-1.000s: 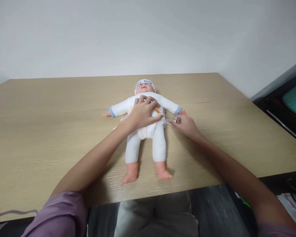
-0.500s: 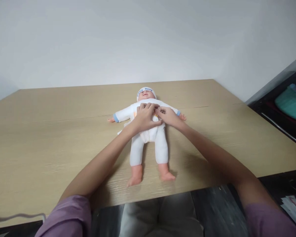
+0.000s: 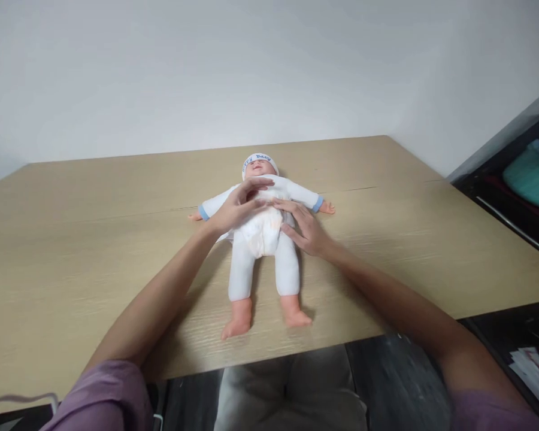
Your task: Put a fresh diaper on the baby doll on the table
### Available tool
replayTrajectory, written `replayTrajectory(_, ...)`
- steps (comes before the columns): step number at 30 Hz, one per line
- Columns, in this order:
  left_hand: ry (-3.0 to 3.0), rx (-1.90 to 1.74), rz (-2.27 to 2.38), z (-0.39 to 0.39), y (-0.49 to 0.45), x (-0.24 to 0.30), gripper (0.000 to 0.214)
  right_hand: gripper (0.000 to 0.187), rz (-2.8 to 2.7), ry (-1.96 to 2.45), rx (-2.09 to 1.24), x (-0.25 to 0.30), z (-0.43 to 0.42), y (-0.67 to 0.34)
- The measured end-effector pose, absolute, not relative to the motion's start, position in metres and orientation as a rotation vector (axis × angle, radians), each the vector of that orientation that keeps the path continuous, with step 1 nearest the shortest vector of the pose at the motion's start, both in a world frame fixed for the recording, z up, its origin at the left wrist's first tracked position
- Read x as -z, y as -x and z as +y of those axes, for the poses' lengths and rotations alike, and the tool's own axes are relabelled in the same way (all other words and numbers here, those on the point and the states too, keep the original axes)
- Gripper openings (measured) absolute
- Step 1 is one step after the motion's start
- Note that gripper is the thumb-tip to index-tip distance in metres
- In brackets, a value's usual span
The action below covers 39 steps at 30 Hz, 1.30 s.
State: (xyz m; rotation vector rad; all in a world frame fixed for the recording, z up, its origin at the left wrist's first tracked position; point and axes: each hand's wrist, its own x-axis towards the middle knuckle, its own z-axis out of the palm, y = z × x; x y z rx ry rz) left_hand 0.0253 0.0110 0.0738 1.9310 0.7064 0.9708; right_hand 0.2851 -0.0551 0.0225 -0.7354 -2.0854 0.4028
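A baby doll (image 3: 260, 239) in a white suit and a white cap lies on its back on the wooden table (image 3: 117, 239), feet toward me. A white diaper (image 3: 261, 232) wraps its waist. My left hand (image 3: 236, 206) rests across the doll's chest with the fingers stretched out. Beside the doll's left hip, my right hand (image 3: 306, 227) lies flat and open, its fingertips touching the diaper's edge. Neither hand grips anything.
A dark shelf (image 3: 512, 203) with a teal object (image 3: 532, 173) stands at the right. A white wall runs behind the table. A thin cable (image 3: 18, 398) lies at the table's near left edge. My lap shows below the front edge.
My right hand came from beside the doll's arm onto its waist, then spread flat at the hip. My left hand slid up and left on the chest and opened out.
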Motion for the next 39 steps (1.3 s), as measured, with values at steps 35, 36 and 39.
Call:
replayTrajectory(35,-1.61,-1.089,1.247,-0.018,0.054,-0.053,0.05,0.016,-2.194,1.174,-0.527,-0.096,-0.019,-0.206)
replayTrajectory(36,-1.612,-1.082,1.222,-0.013,0.046,-0.058,0.05,0.016,-2.204,1.171,-0.534,-0.096,-0.018,-0.207)
replayTrajectory(39,-1.653,-1.028,1.2,-0.001,0.016,-0.068,0.049,0.021,-2.247,1.146,-0.568,-0.097,-0.014,-0.21)
